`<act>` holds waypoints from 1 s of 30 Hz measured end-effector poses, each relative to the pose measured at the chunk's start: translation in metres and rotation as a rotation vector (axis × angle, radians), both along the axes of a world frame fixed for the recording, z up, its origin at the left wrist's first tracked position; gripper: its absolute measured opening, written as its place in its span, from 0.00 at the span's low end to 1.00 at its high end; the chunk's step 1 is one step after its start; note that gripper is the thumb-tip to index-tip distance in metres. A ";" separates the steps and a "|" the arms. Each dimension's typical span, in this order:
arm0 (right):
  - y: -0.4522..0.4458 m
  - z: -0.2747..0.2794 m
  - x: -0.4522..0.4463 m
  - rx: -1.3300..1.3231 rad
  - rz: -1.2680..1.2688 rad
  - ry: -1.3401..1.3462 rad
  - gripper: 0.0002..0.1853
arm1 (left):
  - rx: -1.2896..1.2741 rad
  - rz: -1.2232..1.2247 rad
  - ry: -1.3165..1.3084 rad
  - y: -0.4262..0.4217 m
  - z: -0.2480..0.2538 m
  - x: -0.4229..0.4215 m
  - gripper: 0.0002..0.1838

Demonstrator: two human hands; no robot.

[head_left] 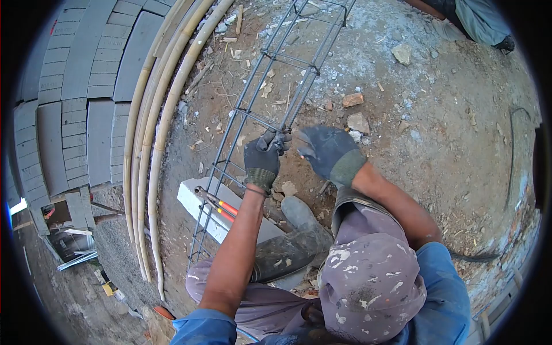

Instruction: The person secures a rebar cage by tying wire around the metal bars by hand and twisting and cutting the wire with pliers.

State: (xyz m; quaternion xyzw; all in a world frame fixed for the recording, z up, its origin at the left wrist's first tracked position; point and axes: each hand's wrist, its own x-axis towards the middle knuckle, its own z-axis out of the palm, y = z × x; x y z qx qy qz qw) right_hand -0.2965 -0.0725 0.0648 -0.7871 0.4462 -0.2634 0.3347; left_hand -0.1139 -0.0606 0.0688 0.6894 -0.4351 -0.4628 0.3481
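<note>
Cage of steel bars: it slants past the left hand, one part running beyond the grip to the far edge of the view, the other coming back along the outer side of the left forearm toward the knee. The left hand's gloved fingers are curled inward and closed on one of its bars, at a corner where a crosspiece meets it. Whether they also pinch a wire there, I cannot tell.

The right hand is just right of that grip, apart from the bars. Its gloved fingers point toward the left hand but are blurred, so I cannot tell whether they are spread or pinching something.

Behind the grip and to its left, pincers with red and yellow handles lie over a white block, among the cage's bars; whether inside the cage or under it is unclear. A boot is behind the grip, between the forearms.

Beyond the right hand are a brick piece and, nearer, a stone. Well left of the grip run long poles, with stacked bricks past them.
</note>
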 end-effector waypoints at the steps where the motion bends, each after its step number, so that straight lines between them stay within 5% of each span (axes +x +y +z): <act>1: -0.003 0.002 0.005 -0.127 -0.133 -0.021 0.15 | 0.000 -0.002 -0.001 0.001 -0.006 0.006 0.12; 3: -0.018 0.015 0.015 -0.105 -0.098 -0.040 0.15 | -0.048 -0.156 -0.345 0.001 -0.020 0.022 0.11; 6: -0.036 0.009 0.045 -0.070 -0.037 -0.113 0.14 | -0.322 -0.286 -0.467 0.001 -0.005 0.016 0.11; 10: -0.036 -0.009 0.058 -0.129 -0.106 -0.368 0.07 | -0.028 -0.287 -0.642 -0.004 0.007 0.012 0.10; 12: -0.027 -0.017 0.051 -0.014 -0.243 -0.415 0.06 | -0.086 -0.135 -0.161 -0.002 -0.003 0.013 0.10; 15: -0.021 -0.029 0.045 0.170 -0.394 -0.522 0.05 | -0.020 0.019 0.146 -0.002 -0.008 0.015 0.16; 18: -0.019 -0.040 0.046 0.338 -0.405 -0.676 0.05 | 0.241 0.112 0.262 -0.018 0.028 0.008 0.18; 23: -0.023 -0.049 0.040 0.628 -0.405 -0.828 0.06 | 0.280 0.070 0.140 -0.032 -0.002 0.009 0.20; 25: -0.030 -0.043 0.036 1.064 -0.495 -1.156 0.07 | 0.258 0.087 0.121 -0.031 -0.007 0.010 0.20; 26: -0.037 -0.052 0.038 1.066 -0.494 -1.153 0.07 | 0.281 0.090 0.174 -0.032 -0.010 0.013 0.19; 28: -0.051 -0.072 0.042 0.867 -0.402 -0.618 0.07 | 0.306 0.091 0.224 -0.033 -0.009 0.015 0.19; 30: -0.058 -0.069 0.044 0.722 -0.401 -0.437 0.07 | 0.373 0.113 0.267 -0.035 -0.002 0.016 0.18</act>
